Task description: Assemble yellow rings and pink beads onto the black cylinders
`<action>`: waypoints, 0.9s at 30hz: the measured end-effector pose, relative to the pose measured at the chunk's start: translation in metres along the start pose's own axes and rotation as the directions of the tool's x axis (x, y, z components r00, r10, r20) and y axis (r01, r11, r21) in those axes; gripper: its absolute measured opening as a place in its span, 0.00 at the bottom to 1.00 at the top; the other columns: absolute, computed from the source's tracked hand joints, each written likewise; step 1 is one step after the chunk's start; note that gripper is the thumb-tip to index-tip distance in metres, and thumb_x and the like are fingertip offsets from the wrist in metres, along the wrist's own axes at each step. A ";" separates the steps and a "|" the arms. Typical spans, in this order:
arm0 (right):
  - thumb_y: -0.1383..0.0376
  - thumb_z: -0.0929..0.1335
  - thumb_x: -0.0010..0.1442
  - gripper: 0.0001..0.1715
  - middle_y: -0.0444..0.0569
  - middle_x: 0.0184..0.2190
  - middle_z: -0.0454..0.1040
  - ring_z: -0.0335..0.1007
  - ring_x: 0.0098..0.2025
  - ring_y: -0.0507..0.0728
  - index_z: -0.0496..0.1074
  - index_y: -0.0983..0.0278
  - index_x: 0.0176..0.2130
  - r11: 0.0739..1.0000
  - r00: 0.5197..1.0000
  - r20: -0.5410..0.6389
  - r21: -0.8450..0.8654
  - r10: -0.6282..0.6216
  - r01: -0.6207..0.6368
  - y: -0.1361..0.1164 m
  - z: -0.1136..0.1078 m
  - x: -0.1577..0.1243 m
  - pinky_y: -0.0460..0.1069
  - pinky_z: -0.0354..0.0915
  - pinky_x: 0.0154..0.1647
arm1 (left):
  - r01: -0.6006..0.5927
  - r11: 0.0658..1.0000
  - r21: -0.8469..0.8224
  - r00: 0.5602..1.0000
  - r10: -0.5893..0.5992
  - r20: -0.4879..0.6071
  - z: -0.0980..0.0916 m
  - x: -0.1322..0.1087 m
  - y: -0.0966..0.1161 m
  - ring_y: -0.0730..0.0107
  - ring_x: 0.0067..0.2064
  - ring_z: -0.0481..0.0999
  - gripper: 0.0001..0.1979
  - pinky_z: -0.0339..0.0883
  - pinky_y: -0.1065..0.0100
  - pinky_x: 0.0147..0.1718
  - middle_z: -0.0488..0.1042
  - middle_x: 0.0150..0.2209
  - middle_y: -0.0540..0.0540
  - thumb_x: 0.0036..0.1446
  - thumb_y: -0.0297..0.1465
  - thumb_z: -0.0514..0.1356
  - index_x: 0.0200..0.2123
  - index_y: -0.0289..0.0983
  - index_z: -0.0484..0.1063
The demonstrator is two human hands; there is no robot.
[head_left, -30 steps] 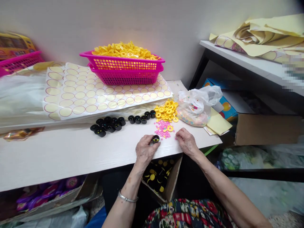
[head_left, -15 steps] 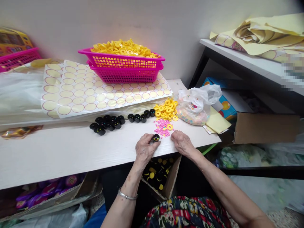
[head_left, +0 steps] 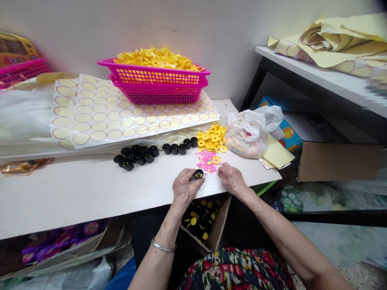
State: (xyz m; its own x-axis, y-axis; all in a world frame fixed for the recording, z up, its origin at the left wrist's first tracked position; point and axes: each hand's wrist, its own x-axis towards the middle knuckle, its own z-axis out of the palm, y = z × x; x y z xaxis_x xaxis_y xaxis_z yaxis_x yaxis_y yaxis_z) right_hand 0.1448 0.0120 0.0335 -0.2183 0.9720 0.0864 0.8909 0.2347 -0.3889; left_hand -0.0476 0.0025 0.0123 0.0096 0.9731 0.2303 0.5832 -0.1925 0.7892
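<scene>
My left hand (head_left: 185,186) grips a small black round cup (head_left: 198,174) between thumb and fingers at the table's front edge, with bits of yellow showing inside. To its right, my right hand (head_left: 231,179) is closed in a pinch; whatever its fingertips hold, if anything, is hidden. Between and beyond the hands lie small pink beads (head_left: 207,160) in a loose patch, with one yellow ring piece (head_left: 215,160) on them. A heap of yellow ring pieces (head_left: 211,137) sits just behind. More black cups (head_left: 139,155) stand on the table to the left.
Stacked pink baskets (head_left: 165,96) with yellow pieces rest on sticker sheets (head_left: 115,117) at the back. A plastic bag of beads (head_left: 248,141) lies right of the heap. Below the table edge, a cardboard box (head_left: 220,225) holds black and yellow pieces. A shelf (head_left: 314,74) stands right.
Both hands have stayed nearly in place, the left still on the black cup. The view has shifted very slightly.
</scene>
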 end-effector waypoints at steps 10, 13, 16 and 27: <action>0.69 0.61 0.59 0.09 0.48 0.30 0.67 0.61 0.34 0.54 0.69 0.64 0.30 0.935 0.941 -0.091 0.120 -0.326 0.335 -0.046 -0.004 0.021 0.47 0.56 0.36 | -0.024 0.997 0.071 0.999 0.021 0.033 -0.002 0.000 0.004 0.72 0.34 0.68 0.07 0.59 0.72 0.31 0.70 0.31 0.51 0.48 0.34 0.61 0.32 0.40 0.73; 0.69 0.61 0.58 0.10 0.49 0.29 0.67 0.60 0.34 0.54 0.70 0.65 0.29 0.936 0.936 -0.017 0.014 -0.352 0.352 -0.055 -0.006 0.024 0.48 0.55 0.35 | -0.020 0.998 0.051 0.999 0.018 0.043 -0.003 0.000 0.004 0.71 0.35 0.69 0.07 0.60 0.71 0.32 0.71 0.32 0.51 0.48 0.32 0.60 0.33 0.40 0.73; 0.70 0.61 0.58 0.10 0.49 0.29 0.67 0.59 0.34 0.55 0.70 0.65 0.29 0.938 0.939 0.032 -0.041 -0.344 0.345 -0.058 -0.007 0.024 0.48 0.54 0.34 | -0.015 0.999 0.030 0.999 0.014 0.047 -0.003 0.000 0.003 0.71 0.36 0.69 0.08 0.60 0.71 0.33 0.71 0.32 0.51 0.47 0.30 0.60 0.35 0.41 0.73; 0.74 0.62 0.52 0.08 0.51 0.30 0.68 0.61 0.34 0.56 0.70 0.65 0.30 0.946 0.957 0.099 -0.154 -0.271 0.284 -0.070 -0.004 0.025 0.49 0.55 0.32 | 0.002 0.999 0.032 0.999 -0.003 0.034 -0.002 0.000 0.002 0.71 0.35 0.69 0.08 0.59 0.72 0.30 0.71 0.31 0.52 0.46 0.29 0.60 0.33 0.42 0.74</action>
State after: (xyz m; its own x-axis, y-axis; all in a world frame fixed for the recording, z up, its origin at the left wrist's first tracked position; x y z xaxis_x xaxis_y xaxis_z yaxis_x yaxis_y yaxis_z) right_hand 0.0784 0.0200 0.0662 -0.4902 0.8662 0.0972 0.8425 0.4995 -0.2018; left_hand -0.0483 0.0016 0.0151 0.0352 0.9775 0.2080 0.6086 -0.1861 0.7714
